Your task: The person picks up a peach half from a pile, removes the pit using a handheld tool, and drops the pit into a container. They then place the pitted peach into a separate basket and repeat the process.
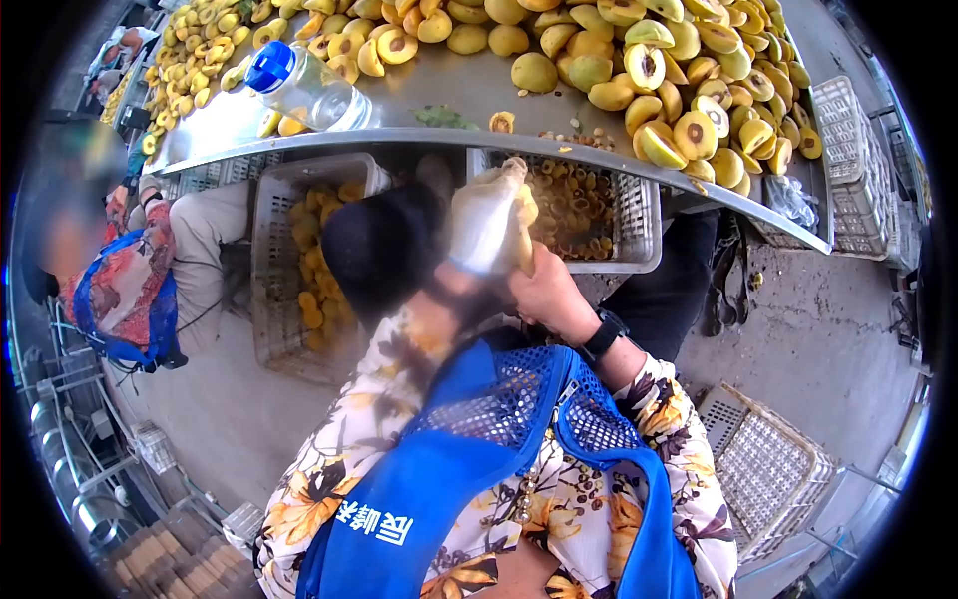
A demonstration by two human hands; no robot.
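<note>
My left hand [489, 215], in a whitish glove, is raised at the table's front edge, its fingers closed around a piece of yellow fruit [526, 212]. Just below and to the right, my bare right hand [549, 292], with a dark watch on the wrist, is closed against the lower end of that fruit. Whether it also holds a tool is hidden. Beneath both hands, a crate [647, 225] contains many cut fruit pieces. Halved yellow fruits [696, 135] with brown centres are heaped on the metal table [439, 88].
A clear bottle with a blue cap [317, 92] lies on the table. Another crate [274, 220] of fruit stands left of my knees. At the left sits a co-worker [120, 290]. Crates [763, 464] stand at right, and a plastic bag [790, 203] rests at the table's right end.
</note>
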